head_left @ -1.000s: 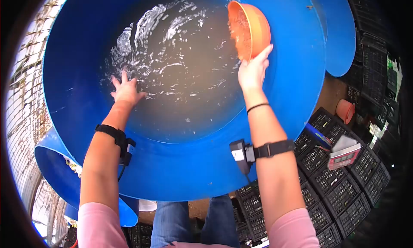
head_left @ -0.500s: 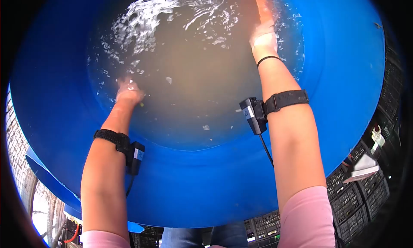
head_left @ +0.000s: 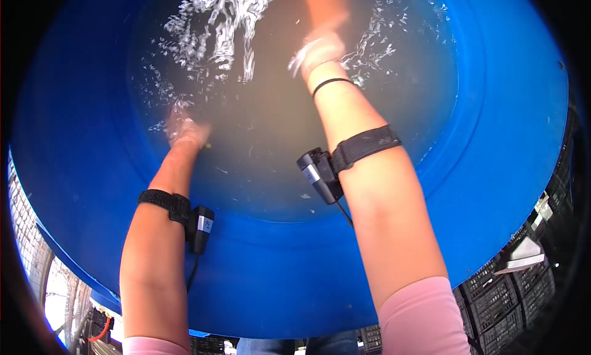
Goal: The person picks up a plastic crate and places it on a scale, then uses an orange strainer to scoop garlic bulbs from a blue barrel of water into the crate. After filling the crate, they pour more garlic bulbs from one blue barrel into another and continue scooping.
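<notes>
Both my hands are in the cloudy, brownish water (head_left: 265,139) of a large round blue tub (head_left: 271,262). My left hand (head_left: 184,130) is under the surface near the left inner wall, its fingers blurred by water and ripples. My right hand (head_left: 323,47) dips in at the far middle, and its fingers are hidden. An orange-toned streak (head_left: 325,7) shows on the water just beyond it. I cannot tell whether either hand holds anything. Small pale flecks float in the water nearby.
Black straps with small black devices sit on my left forearm (head_left: 166,198) and right forearm (head_left: 367,147), with cables trailing. Black plastic crates (head_left: 492,299) stand outside the tub at right, with a pale, angular object (head_left: 523,256) above them. A red hose (head_left: 101,330) lies at lower left.
My right hand has swept left, from near the tub's right side toward the middle, rippling the water. My left hand stays almost in place. The view has shifted slightly.
</notes>
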A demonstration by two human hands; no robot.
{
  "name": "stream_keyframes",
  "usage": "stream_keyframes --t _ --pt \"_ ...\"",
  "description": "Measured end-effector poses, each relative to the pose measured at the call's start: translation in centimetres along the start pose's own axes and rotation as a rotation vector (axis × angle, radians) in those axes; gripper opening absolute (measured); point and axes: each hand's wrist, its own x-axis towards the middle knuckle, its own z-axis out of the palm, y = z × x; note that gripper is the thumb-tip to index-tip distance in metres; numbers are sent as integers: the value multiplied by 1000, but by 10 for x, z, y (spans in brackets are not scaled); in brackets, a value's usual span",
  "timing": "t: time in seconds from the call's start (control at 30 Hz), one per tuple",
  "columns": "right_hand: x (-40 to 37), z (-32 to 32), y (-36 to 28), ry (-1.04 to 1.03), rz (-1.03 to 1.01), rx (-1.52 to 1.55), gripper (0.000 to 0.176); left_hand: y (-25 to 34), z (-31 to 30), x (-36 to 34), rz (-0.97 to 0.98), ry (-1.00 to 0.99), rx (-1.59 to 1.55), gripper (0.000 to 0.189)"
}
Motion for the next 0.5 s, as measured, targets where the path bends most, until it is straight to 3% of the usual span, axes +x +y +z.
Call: stream_keyframes --t 0.07,0.1,0.13,0.17,0.2,0.23,0.27,0.33,0.4,0.47,0.5 --pt "29 8 -36 -3 12 35 49 28 -45 -32 -208 -142 -31 87" --pt "77 35 -76 254 378 727 50 26 -43 -30 -207 -146 -28 87" --pt "102 50 -97 516 746 1415 54 22 -39 -27 -75 -102 95 83" --pt "78 43 -89 516 746 1411 54 19 -35 -24 59 -57 216 80" --pt "33 26 -72 393 570 1249 55 13 -27 -22 59 -59 214 80" --pt "6 15 -61 275 401 1080 56 8 -19 -19 201 -85 382 78" --pt "14 24 -78 417 280 487 65 8 -18 -20 344 -111 552 76" --pt "68 43 -146 360 351 617 59 13 -26 -11 239 -218 417 74" --pt "84 40 -168 305 422 751 54 10 -21 -9 132 -320 284 72" --pt "73 21 -178 358 365 855 53 -2 -5 -17 65 25 -222 70" --pt "63 12 -187 379 332 909 53 -6 -11 -18 60 25 -210 70"
